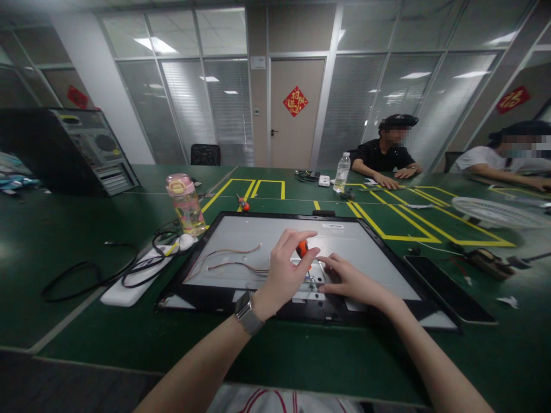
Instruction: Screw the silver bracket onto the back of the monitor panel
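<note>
Nearest is a watch (pixel 249 313) on the left wrist. The left hand (pixel 284 269) has its fingers closed round the orange-and-black handle of a screwdriver (pixel 302 248), which stands almost upright over a metal bracket (pixel 318 272). The right hand (pixel 346 279) has its thumb and forefinger apart, with the tips at this bracket — whether they clamp it, I cannot tell. The bracket is at the near side of a black-framed panel (pixel 258 229), which lies flat on the green table (pixel 193 350). Beyond the panel there is a second screwdriver (pixel 244 205) — and, farther, a water bottle (pixel 342 173), a seated person (pixel 387 152) and a closed door (pixel 293 140).
</note>
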`<action>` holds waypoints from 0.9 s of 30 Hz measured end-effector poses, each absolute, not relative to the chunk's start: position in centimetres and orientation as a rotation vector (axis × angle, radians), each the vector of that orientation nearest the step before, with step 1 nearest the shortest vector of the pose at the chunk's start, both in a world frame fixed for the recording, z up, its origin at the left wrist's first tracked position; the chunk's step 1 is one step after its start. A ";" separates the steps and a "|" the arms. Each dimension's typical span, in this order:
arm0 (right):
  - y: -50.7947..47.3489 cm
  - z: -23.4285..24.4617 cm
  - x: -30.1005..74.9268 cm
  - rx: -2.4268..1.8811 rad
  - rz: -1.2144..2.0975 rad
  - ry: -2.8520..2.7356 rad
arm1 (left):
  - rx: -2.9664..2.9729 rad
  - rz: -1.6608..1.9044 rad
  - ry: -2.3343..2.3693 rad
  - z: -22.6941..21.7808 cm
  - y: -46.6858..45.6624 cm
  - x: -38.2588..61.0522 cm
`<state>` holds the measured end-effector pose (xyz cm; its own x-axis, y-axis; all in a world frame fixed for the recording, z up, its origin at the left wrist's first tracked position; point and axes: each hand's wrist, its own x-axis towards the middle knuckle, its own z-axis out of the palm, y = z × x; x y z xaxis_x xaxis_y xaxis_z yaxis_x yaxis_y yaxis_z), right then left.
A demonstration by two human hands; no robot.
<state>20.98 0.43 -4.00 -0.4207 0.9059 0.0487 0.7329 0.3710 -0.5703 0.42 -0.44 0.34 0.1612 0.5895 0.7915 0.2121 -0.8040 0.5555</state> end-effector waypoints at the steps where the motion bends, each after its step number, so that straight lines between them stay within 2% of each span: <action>1: 0.4 -4.0 21.0 -1.432 0.678 -2.284 | 2.128 1.645 0.732 0.3 -0.5 0.4; 4: 0.4 -4.0 21.0 -1.426 0.686 -2.284 | 2.113 1.556 0.658 0.1 -0.5 0.4; 20: 0.2 -3.6 20.8 -1.442 0.695 -2.275 | 2.222 1.701 0.838 0.4 -0.5 0.4; 27: 0.4 -3.9 20.9 -1.420 0.700 -2.282 | 2.246 1.611 0.755 0.3 -0.6 0.3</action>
<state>20.90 0.41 -3.88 -0.4288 0.9024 0.0433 0.7228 0.3714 -0.5827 0.29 -0.65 0.33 0.2434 0.5584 0.7931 0.2521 -0.8260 0.5042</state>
